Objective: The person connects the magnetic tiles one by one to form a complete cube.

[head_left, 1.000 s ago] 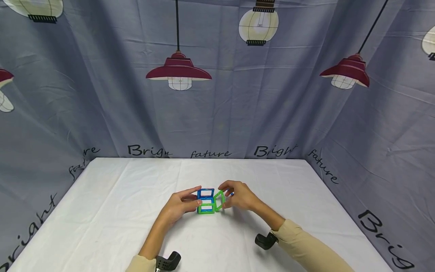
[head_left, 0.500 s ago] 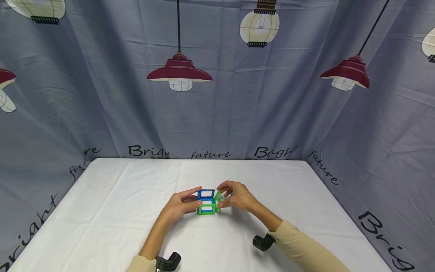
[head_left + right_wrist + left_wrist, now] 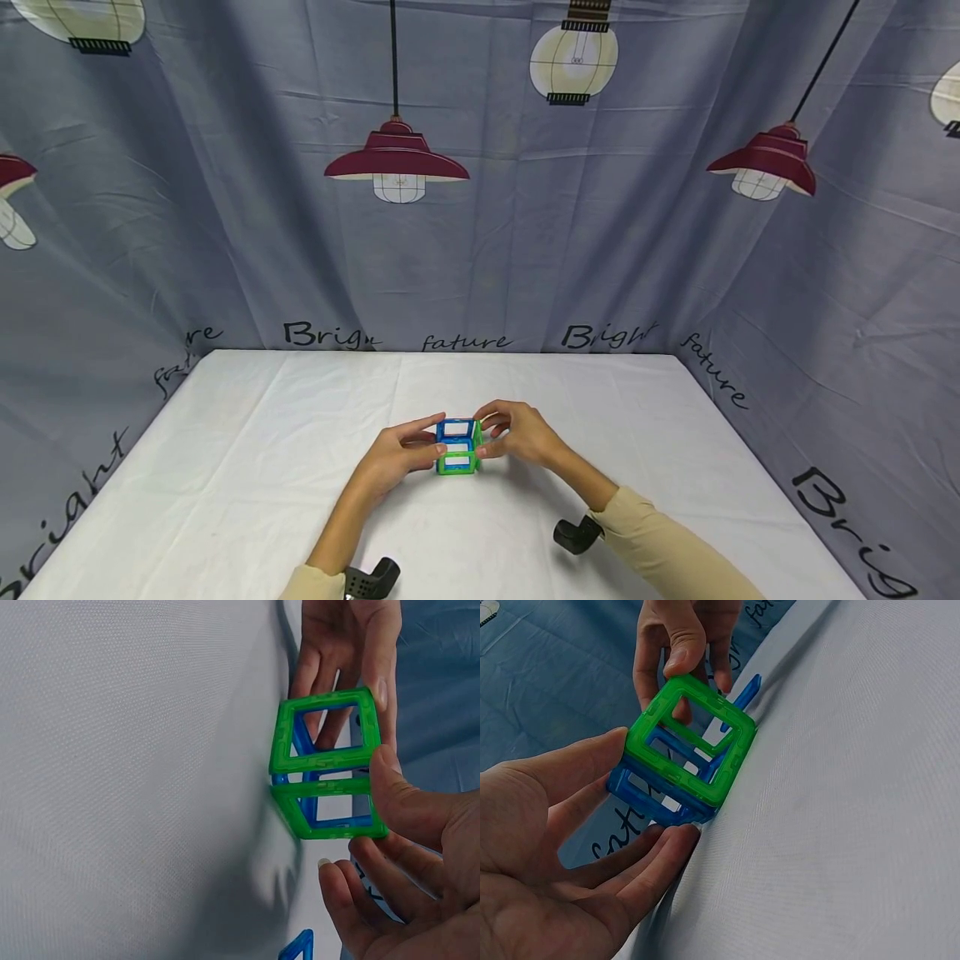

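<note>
Square frame-like magnetic tiles stand together as a small box at mid-table, with a green front tile and a blue back tile. My left hand grips the box's left side, thumb at the front tile's edge and a finger reaching the back. On the opposite side, my right hand pinches a second green tile upright against the box, thumb on one edge and fingers on another. In the right wrist view a narrow gap shows between the two green tiles.
A separate blue tile stands near the right hand; in the head view that hand hides it. White cloth covers the table. Grey-blue curtains with printed lamps hang behind and at both sides. Each wrist wears a black device.
My right hand has moved left, bringing the second green tile from an angle outside up to the box's right side. The left hand and the rest of the box have stayed put.
</note>
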`<state>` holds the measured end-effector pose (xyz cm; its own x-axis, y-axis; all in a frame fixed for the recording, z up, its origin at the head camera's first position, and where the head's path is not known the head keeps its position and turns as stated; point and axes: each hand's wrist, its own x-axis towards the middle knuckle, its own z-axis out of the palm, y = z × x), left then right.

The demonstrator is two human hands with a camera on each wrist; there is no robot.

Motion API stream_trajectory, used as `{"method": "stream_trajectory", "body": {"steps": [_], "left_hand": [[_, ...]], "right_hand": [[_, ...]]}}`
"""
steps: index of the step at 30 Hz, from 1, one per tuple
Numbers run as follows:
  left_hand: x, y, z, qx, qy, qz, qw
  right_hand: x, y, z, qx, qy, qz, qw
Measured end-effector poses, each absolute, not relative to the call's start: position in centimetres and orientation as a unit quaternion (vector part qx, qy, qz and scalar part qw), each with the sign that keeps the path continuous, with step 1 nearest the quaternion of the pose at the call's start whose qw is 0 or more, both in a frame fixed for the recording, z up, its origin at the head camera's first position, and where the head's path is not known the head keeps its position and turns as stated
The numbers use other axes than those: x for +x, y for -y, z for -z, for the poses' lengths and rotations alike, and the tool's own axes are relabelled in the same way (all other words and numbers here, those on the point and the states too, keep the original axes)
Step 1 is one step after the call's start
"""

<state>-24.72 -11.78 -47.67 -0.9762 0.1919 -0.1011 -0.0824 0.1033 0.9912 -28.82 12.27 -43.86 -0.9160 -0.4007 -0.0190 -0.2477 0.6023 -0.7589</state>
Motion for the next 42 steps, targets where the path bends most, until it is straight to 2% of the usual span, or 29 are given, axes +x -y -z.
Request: {"method": "stream_trajectory", "body": {"steps": [23,35,42], "left_hand": [[-24.68,11.63,47.79,0.041,-0.736,-0.669,0.099],[-24.68,12.57,47.71,0.071,-0.71,-0.687,0.136],[-24.61,12.37,47.89,0.065,-0.721,-0.678,0.124]], "right_hand": [[-28.59,-12.48,43.55,-0.19,-0.886,0.406,0.116],[-28.42,-12.34,43.58,-0.184,-0.888,0.406,0.112],[-28.37,-12.47,43.52,-0.176,-0.896,0.392,0.113]]}}
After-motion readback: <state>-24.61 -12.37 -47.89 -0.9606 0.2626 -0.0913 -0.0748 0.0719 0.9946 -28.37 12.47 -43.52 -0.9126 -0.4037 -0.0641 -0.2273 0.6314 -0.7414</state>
